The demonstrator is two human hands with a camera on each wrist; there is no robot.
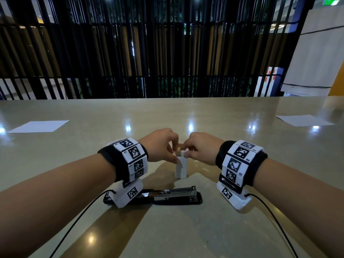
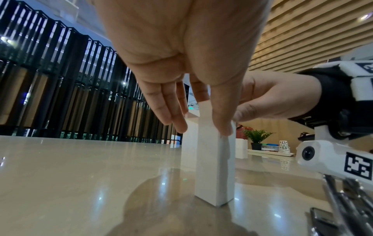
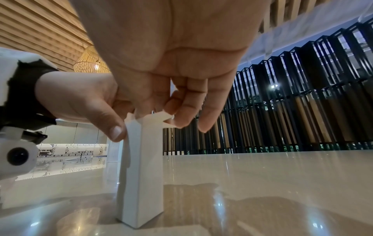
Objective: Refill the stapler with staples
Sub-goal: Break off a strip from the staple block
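I stand the small white box of staples upright on the table, with its long axis vertical and its open end up, so that nothing slides out while I work at the top. My left hand holds it steady: the thumb presses the near side and one finger the far side, while the other fingers stay straight and touch nothing. My right hand is at the top end, and its fingers pinch the little flaps there, I think to open the box fully or to pull a strip of staples out. I cannot tell if a strip is already between them.

The stapler lies on the table just near the box, close to me. It is opened out flat, its long axis running left to right, with the metal channel facing up on the right half, ready to receive staples.
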